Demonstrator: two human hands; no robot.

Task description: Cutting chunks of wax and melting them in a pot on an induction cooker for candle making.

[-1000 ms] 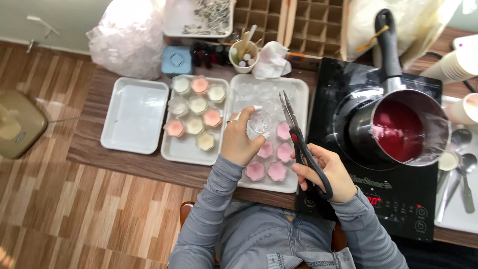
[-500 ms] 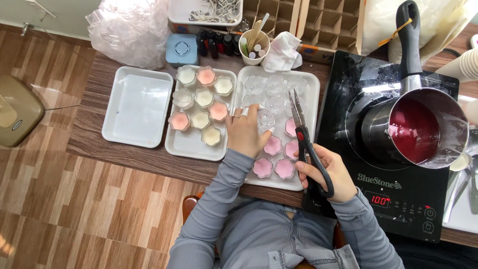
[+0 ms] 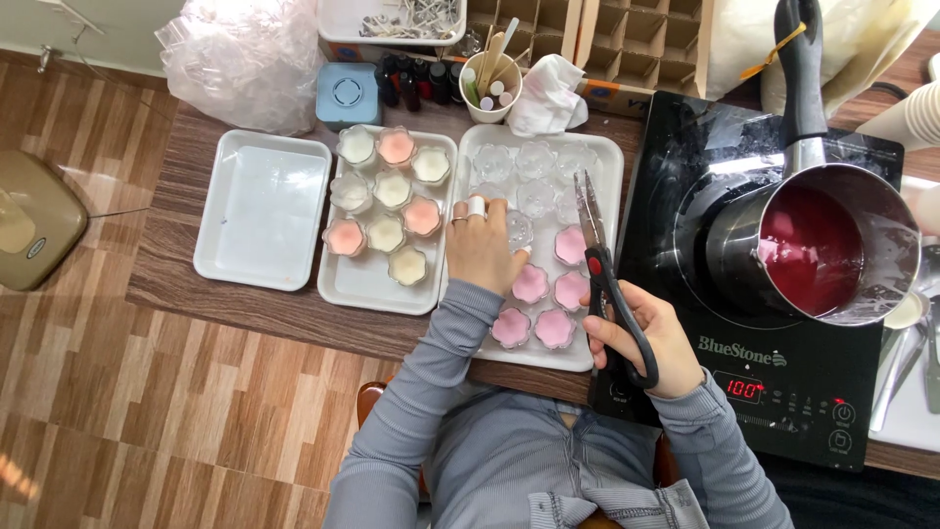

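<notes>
My left hand (image 3: 482, 248) rests on the right white tray (image 3: 609, 157), fingers around a clear flower-shaped glass cup (image 3: 519, 230). My right hand (image 3: 646, 338) grips the black handles of long scissors (image 3: 599, 264), whose blades point away over the tray's right side. Several flower cups filled with pink wax (image 3: 551, 290) stand in the tray's near half, empty clear ones (image 3: 534, 162) in the far half.
A middle tray (image 3: 364, 289) holds cream and peach filled cups; an empty white tray (image 3: 259, 211) lies left. A pot of red liquid (image 3: 818, 245) sits on a black induction cooker (image 3: 744, 353). Paper cup of sticks (image 3: 488, 88), blue box (image 3: 348, 96), plastic bag (image 3: 245, 59) stand behind.
My left hand has lowered the clear cup from a raised hold down onto the tray. The scissors stay in my right hand, nearly unmoved.
</notes>
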